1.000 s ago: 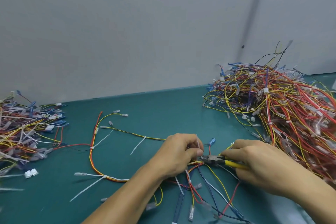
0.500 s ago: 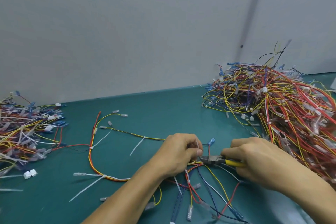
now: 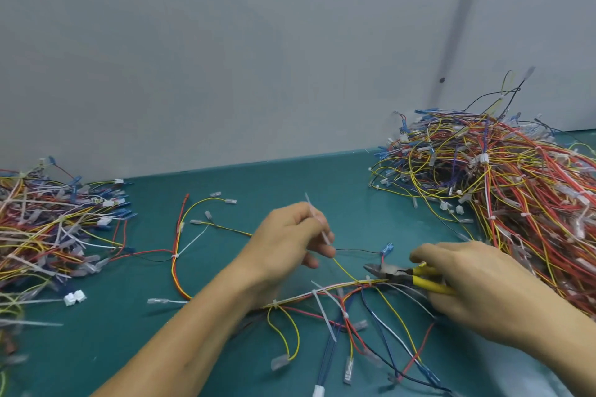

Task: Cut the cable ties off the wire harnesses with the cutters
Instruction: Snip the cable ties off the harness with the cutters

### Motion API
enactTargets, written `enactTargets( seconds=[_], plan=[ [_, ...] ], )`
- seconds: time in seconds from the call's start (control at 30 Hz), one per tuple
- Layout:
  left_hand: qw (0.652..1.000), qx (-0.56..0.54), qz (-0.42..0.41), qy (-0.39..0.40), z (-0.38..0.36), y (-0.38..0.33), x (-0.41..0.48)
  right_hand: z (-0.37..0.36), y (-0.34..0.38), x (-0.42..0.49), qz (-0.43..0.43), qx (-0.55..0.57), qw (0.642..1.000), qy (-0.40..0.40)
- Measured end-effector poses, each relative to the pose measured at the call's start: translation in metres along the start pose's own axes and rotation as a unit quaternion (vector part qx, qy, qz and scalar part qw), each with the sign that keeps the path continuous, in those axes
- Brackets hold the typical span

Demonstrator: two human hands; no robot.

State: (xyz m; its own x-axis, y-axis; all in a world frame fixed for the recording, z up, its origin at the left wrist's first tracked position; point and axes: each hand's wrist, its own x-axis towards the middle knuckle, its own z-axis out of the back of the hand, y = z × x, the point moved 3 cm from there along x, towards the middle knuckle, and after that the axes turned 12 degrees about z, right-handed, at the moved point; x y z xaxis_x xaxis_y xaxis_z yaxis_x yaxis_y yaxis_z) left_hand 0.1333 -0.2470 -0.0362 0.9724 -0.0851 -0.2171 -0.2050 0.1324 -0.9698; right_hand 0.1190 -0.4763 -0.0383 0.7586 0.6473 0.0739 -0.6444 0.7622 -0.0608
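Both piles are cut off by the frame: the left pile at the left edge, the right pile at the right. The right hand hides most of the handles of the cutters, and whether their jaws are apart cannot be told. The green table meets a grey wall. The left hand, blurred, pinches a white tie lifted above the table. The right hand grips the cutters, their tip just above the harness, which lies between the hands.
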Motion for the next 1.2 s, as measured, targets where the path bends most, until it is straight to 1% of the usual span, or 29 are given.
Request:
enactTargets(
  seconds=[0.1,0.2,0.27,0.37,0.43,0.5,0.57,0.67,0.8,0.97,1.07,1.13,1.2],
  plan=[
    [0.996,-0.085,0.025,0.029,0.008,0.004,-0.013,0.003,0.009,-0.005,0.022,0.019,0.999,-0.017],
    [0.99,-0.121,0.017,0.072,0.008,0.014,-0.023,0.006,0.017,-0.008,0.044,0.03,0.998,-0.025],
    [0.993,-0.079,0.0,0.083,0.01,0.022,-0.026,0.007,0.022,-0.01,0.056,0.027,0.998,-0.022],
    [0.993,0.045,-0.017,0.11,0.009,0.032,-0.027,0.004,0.029,-0.011,0.072,0.027,0.997,-0.006],
    [0.983,0.123,-0.01,0.133,0.008,0.033,-0.026,0.002,0.033,-0.01,0.08,0.021,0.997,0.006],
    [0.969,0.206,-0.011,0.135,0.005,0.031,-0.024,0.001,0.037,-0.01,0.086,0.007,0.996,0.015],
    [0.96,0.248,-0.021,0.128,0.001,0.029,-0.023,0.0,0.039,-0.009,0.089,-0.005,0.996,0.017],
    [0.963,0.245,-0.023,0.111,-0.004,0.03,-0.022,0.001,0.042,-0.009,0.079,-0.019,0.996,0.024],
    [0.959,0.273,-0.018,0.071,-0.005,0.032,-0.02,0.001,0.042,-0.01,0.061,-0.034,0.997,0.032],
    [0.959,0.271,0.003,0.082,-0.009,0.029,-0.019,0.001,0.046,-0.009,0.05,-0.029,0.998,0.037],
    [0.958,0.274,0.002,0.083,-0.01,0.028,-0.017,0.001,0.048,-0.007,0.047,-0.044,0.997,0.04],
    [0.958,0.275,0.002,0.081,-0.01,0.027,-0.017,0.006,0.052,-0.007,0.059,-0.039,0.997,0.013],
    [0.958,0.276,0.002,0.078,-0.011,0.028,-0.017,0.007,0.052,-0.006,0.079,-0.066,0.995,-0.013]
  ],
)
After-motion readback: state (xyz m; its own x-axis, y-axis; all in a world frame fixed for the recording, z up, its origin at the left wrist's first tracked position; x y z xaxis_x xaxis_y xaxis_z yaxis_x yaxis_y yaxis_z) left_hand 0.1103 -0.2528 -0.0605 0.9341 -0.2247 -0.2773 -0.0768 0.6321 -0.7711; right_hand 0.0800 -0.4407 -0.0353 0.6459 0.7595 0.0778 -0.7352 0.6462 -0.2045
